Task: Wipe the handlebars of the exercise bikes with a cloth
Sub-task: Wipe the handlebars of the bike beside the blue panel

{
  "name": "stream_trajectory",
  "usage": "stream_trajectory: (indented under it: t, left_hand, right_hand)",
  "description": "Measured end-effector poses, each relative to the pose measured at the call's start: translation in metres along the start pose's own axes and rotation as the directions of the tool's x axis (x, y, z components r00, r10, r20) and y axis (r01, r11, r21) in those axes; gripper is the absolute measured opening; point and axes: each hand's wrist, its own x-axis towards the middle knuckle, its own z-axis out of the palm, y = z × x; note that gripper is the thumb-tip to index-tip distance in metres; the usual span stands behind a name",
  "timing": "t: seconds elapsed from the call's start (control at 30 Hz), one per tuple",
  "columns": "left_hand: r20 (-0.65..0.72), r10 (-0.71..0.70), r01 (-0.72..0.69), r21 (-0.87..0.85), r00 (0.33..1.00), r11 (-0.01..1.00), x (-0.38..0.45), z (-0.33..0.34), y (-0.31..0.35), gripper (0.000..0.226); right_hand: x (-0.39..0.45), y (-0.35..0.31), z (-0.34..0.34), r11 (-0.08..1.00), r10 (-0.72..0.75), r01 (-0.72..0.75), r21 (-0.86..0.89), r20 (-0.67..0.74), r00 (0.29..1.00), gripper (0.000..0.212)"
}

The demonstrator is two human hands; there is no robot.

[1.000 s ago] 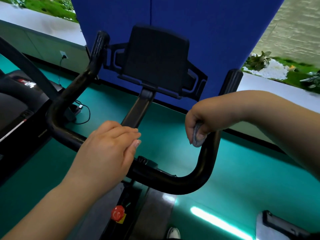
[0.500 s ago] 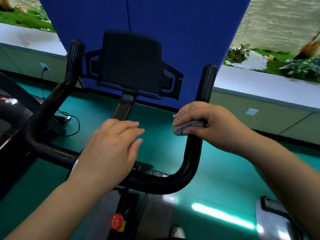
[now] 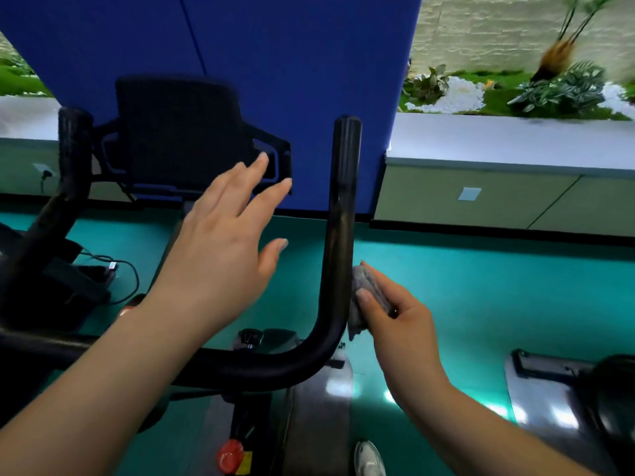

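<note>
A black U-shaped handlebar (image 3: pixel 338 214) of an exercise bike fills the middle of the head view, with a black console holder (image 3: pixel 178 132) between its two upright grips. My right hand (image 3: pixel 395 324) holds a small grey cloth (image 3: pixel 364 297) pressed against the outer side of the right upright, just above the bend. My left hand (image 3: pixel 223 249) hovers open, fingers spread, in front of the console holder and left of the right upright, touching nothing.
A blue partition (image 3: pixel 275 63) stands behind the bike. A white ledge (image 3: pixel 498 142) with plants runs along the back. A red knob (image 3: pixel 230 456) sits on the bike frame below. Another machine (image 3: pixel 584 389) is at the lower right, a cable (image 3: pixel 120 269) on the teal floor at left.
My right hand slid the cloth down the right upright and moved to its outer side. My left hand lifted off the lower bar and opened up toward the console holder.
</note>
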Motion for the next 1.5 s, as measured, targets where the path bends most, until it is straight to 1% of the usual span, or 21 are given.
stream_trajectory:
  t: [0.1, 0.17, 0.23, 0.3, 0.4, 0.47, 0.63, 0.7, 0.87, 0.97, 1.07, 1.17, 1.27, 1.5]
  left_hand:
    - [0.036, -0.013, 0.013, 0.003, 0.999, 1.000, -0.002, 0.004, -0.001, 0.066]
    - [0.047, -0.011, 0.011, 0.010, 0.999, 1.000, -0.002, 0.006, -0.001, 0.066]
    - [0.053, -0.013, 0.012, 0.015, 0.999, 1.000, -0.003, 0.006, -0.001, 0.066]
    - [0.061, -0.026, 0.026, 0.013, 0.998, 1.000, -0.004, 0.006, -0.002, 0.065]
    - [0.066, -0.035, 0.034, 0.015, 0.997, 0.999, -0.008, 0.006, -0.007, 0.063]
    - [0.072, -0.032, 0.030, 0.019, 0.997, 0.999, -0.010, 0.008, -0.011, 0.062]
    - [0.052, -0.055, 0.053, 0.029, 0.997, 0.998, -0.019, 0.005, -0.020, 0.058]
    - [0.040, -0.067, 0.065, 0.036, 0.997, 0.997, -0.025, 0.001, -0.026, 0.057]
    - [0.024, -0.095, 0.095, 0.021, 0.995, 0.995, -0.050, -0.005, -0.035, 0.054]
    - [0.036, -0.135, 0.135, -0.002, 0.990, 0.991, -0.067, -0.008, -0.039, 0.052]
    - [0.042, -0.136, 0.137, -0.028, 0.990, 0.990, -0.082, -0.010, -0.040, 0.049]
    - [0.047, -0.157, 0.160, -0.068, 0.986, 0.985, -0.096, -0.011, -0.038, 0.053]
    - [0.039, -0.171, 0.173, -0.081, 0.985, 0.981, -0.109, -0.010, -0.040, 0.051]
    - [0.018, -0.249, 0.249, -0.140, 0.968, 0.958, -0.132, -0.013, -0.044, 0.055]
  right_hand:
    - [0.019, 0.000, 0.004, 0.985, 0.070, -0.068, 0.161, -0.009, 0.998, 0.032]
    - [0.043, -0.004, 0.012, 0.949, 0.132, -0.122, 0.289, -0.016, 0.991, 0.028]
    - [0.053, -0.003, 0.020, 0.914, 0.182, -0.171, 0.369, 0.005, 0.983, 0.029]
    - [0.040, 0.007, 0.021, 0.919, 0.190, -0.183, 0.349, 0.015, 0.982, 0.030]
    - [0.003, 0.022, 0.016, 0.949, 0.151, -0.163, 0.269, 0.065, 0.986, 0.029]
    - [-0.001, 0.026, 0.015, 0.956, 0.150, -0.157, 0.248, 0.044, 0.988, 0.028]
    - [0.030, 0.016, 0.027, 0.917, 0.206, -0.188, 0.351, -0.015, 0.978, 0.026]
    - [0.024, 0.015, 0.029, 0.896, 0.236, -0.215, 0.388, -0.007, 0.972, 0.024]
    - [-0.029, 0.026, 0.026, 0.908, 0.266, -0.285, 0.306, 0.104, 0.958, 0.018]
    - [-0.018, 0.021, 0.026, 0.898, 0.248, -0.262, 0.353, 0.085, 0.965, 0.023]
    - [-0.004, 0.013, 0.025, 0.876, 0.261, -0.270, 0.400, 0.077, 0.962, 0.029]
    - [-0.029, 0.023, 0.027, 0.902, 0.253, -0.262, 0.343, 0.071, 0.965, 0.026]
    - [-0.058, 0.029, 0.027, 0.919, 0.266, -0.282, 0.276, 0.094, 0.959, 0.022]
    - [-0.045, 0.023, 0.028, 0.908, 0.246, -0.237, 0.346, 0.018, 0.969, 0.028]
